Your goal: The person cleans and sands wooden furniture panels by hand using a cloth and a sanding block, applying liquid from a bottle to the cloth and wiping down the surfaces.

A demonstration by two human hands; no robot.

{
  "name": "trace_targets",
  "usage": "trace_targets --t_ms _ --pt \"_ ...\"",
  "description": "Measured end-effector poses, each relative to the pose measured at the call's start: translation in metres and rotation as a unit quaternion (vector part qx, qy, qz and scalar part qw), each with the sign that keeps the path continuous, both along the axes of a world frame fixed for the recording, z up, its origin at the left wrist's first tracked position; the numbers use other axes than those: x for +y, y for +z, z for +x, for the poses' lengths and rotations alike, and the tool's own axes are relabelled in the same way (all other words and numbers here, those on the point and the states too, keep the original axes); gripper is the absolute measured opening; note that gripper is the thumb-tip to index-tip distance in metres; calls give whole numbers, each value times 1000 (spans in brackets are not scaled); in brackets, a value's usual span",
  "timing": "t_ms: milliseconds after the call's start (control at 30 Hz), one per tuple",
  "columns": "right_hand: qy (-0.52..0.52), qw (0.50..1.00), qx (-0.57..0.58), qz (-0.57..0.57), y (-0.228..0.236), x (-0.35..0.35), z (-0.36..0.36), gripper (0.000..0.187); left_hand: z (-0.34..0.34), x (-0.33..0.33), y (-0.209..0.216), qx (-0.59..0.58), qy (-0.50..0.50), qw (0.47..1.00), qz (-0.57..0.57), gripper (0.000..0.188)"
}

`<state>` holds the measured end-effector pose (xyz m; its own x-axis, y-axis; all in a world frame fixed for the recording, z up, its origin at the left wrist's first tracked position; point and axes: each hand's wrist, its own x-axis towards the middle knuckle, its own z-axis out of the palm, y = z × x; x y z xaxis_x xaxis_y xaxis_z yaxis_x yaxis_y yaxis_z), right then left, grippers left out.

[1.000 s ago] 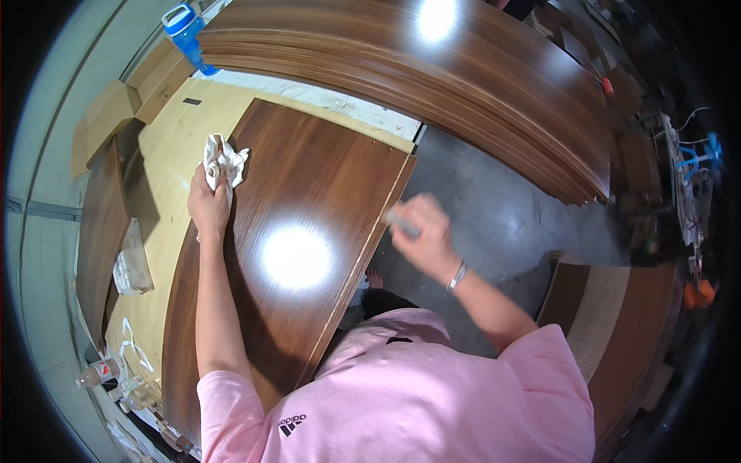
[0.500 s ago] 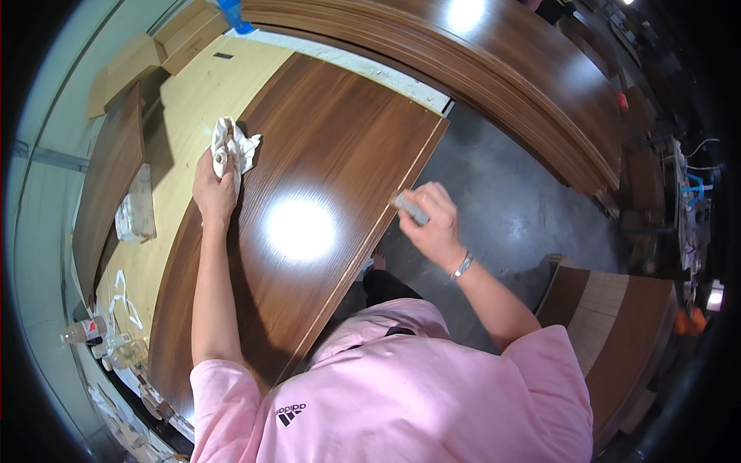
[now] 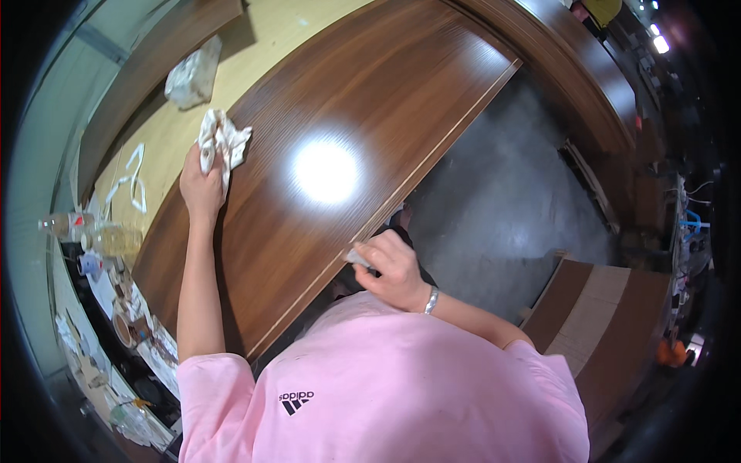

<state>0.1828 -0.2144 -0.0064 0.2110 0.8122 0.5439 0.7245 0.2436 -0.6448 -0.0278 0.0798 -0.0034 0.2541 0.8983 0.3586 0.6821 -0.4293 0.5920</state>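
Note:
A long brown wood-grain panel (image 3: 370,85) lies across the pale work table (image 3: 289,31), a bright lamp reflection on its face. My left hand (image 3: 202,184) grips a crumpled white rag (image 3: 224,143), stained in places, at the panel's left side. At the opposite edge, which has a lighter strip along it, my right hand (image 3: 392,270) is closed round a small grey block (image 3: 358,258). The block sits against or very close to that edge; exact contact is hard to tell. My right wrist wears a silver bracelet.
Plastic bottles (image 3: 112,239) and a white hanger (image 3: 133,181) lie at the table's left, near a wrapped white bundle (image 3: 193,76). More brown panels (image 3: 583,58) are stacked at the far right. A brown-and-beige carton (image 3: 594,309) stands on the right over the grey floor (image 3: 494,185).
My right hand has moved down and left along the panel's edge toward my body with the grey block. The whole view has shifted; my left hand still holds the rag.

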Motion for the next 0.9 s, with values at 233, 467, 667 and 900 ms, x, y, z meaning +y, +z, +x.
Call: trace_targets --t_ms 233,467,667,900 --pt "51 998 -42 7 17 -7 -73 33 -8 3 -6 41 11 998 55 36" --pt "-150 979 -140 -10 8 1 17 26 -9 0 -2 50 22 996 63 36" --pt "31 989 -148 8 17 2 1 28 -10 2 -8 59 28 995 80 36" --pt "-171 972 -158 -21 9 22 108 25 -4 0 -1 83 38 993 73 36"
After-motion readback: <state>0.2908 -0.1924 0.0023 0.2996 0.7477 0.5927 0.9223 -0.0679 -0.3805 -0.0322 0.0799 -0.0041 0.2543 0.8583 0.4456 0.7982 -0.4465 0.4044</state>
